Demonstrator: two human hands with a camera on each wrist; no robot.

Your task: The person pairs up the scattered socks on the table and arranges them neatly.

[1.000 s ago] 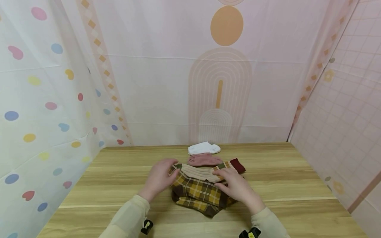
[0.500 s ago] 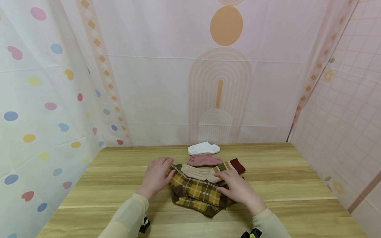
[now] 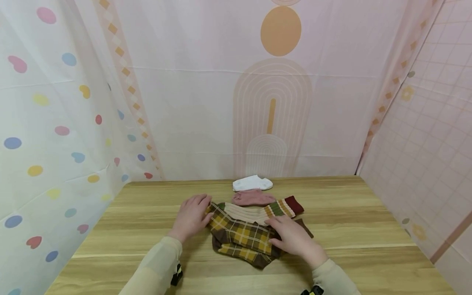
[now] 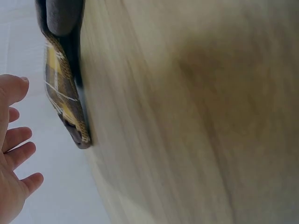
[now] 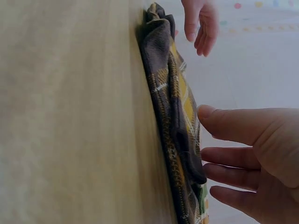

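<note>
A pair of brown and yellow plaid socks (image 3: 243, 235) lies on the table in the head view. My left hand (image 3: 191, 217) is at their upper left end, and its fingers (image 4: 18, 154) are spread loosely and apart from the fabric in the left wrist view. Over the right end of the plaid pair is my right hand (image 3: 293, 237); its fingers (image 5: 233, 175) are extended close to the sock edge, and whether they touch it I cannot tell. Behind lies a cream ribbed sock (image 3: 241, 213) with a striped, dark red end, partly covered by the plaid pair.
Pink socks (image 3: 253, 197) and white low-cut socks (image 3: 252, 183) lie in a row farther back on the wooden table (image 3: 147, 229). Patterned curtains (image 3: 191, 102) stand at the back and on both sides.
My left hand has drawn a little to the left, off the plaid socks. My right hand has shifted slightly nearer, and a dark brown sock end shows to its right.
</note>
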